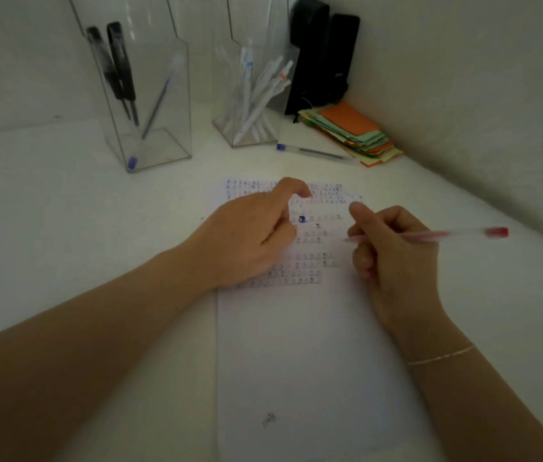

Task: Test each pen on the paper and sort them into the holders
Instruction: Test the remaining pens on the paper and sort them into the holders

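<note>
At the near edge of the bench a sheet of paper (pixel 313 345) is laid, its near half blank but for one small scribble and its far half covered with rows of test marks. That far half is held down by the left hand (pixel 250 241), which grips nothing, its forefinger curled over the marks. Just to the right a red-capped pen (pixel 430 235) is pinched in the right hand (pixel 393 258), its tip aimed leftward just above the sheet (contact cannot be told). The testing step is judged to be in hand; next the tip must be brought down onto a blank patch. Farther back a blue-capped pen (pixel 313 151) lies untested beside a stack of coloured notes (pixel 353 131). Toward the far corner two clear holders are stood: the left holder (pixel 150 95) with dark pens, the right holder (pixel 250 95) with white ones.
</note>
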